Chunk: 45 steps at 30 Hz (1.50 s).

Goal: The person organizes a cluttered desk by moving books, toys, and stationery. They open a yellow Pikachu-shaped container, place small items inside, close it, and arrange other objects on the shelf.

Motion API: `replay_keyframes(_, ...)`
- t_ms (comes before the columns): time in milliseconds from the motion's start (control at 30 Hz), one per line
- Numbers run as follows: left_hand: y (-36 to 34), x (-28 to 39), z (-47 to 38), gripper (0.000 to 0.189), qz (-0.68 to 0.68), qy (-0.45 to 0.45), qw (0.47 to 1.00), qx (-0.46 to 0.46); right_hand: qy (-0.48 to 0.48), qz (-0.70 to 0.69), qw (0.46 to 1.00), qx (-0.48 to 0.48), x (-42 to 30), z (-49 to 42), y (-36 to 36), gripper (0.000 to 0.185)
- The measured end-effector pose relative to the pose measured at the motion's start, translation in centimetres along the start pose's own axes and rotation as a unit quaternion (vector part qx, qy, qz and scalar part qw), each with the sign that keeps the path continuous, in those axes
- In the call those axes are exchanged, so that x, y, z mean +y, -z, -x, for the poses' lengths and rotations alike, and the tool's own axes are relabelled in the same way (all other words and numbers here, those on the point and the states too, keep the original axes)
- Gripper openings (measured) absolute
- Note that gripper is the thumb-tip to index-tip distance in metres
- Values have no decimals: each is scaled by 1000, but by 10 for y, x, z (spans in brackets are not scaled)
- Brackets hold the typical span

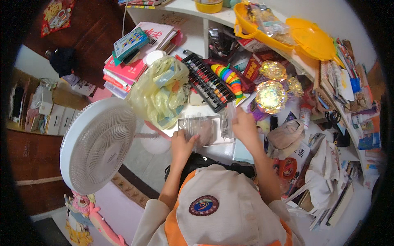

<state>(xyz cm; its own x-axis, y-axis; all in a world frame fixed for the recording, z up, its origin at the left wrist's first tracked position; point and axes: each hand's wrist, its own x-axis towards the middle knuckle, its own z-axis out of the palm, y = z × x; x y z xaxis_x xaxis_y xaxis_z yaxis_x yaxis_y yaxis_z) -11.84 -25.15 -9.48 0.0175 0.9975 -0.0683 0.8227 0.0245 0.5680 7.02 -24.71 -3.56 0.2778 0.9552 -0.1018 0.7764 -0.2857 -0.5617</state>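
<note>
A shallow white box (219, 132) lies open on the desk before me. Inside its left part is a clear plastic bag (201, 130) with pinkish-brown contents. My left hand (182, 144) is at the box's near left corner, thumb and fingers against the bag; whether it grips is unclear. My right hand (244, 126), slightly blurred, holds a small clear packet (227, 121) with greyish contents over the box's right end. The packet stands roughly upright. My fingertips partly hide its right side.
A white fan (100, 147) stands close on the left. Behind the box are a yellowish plastic bag (161, 92), a black tray of small items (209, 83) and a rainbow segmented toy (227, 77). A beige pouch (286, 135) and a white cloth bag (323, 175) lie rightward.
</note>
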Motion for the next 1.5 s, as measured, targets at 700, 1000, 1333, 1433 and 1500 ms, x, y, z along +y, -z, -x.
replay_keyframes(700, -2, 1, -8, 30, -176, 26, 977, -114, 145, -209, 916, 309, 19, -64, 181, 26)
replay_keyframes(1000, -6, -15, -10, 19, -96, -37, 993, -55, 173, 247, 887, 350, 47, -164, 205, 15)
replay_keyframes(1333, 52, -8, -21, 15, 292, -1, 953, -81, 91, 365, 854, 359, 62, -161, 232, 17)
replay_keyframes(1433, 91, 16, -21, 18, 416, -43, 906, -57, 97, 359, 899, 232, 68, -160, 224, 23)
replay_keyframes(1500, 118, 39, -28, 16, 451, -87, 888, -29, 100, 287, 932, 199, 71, -157, 225, 25)
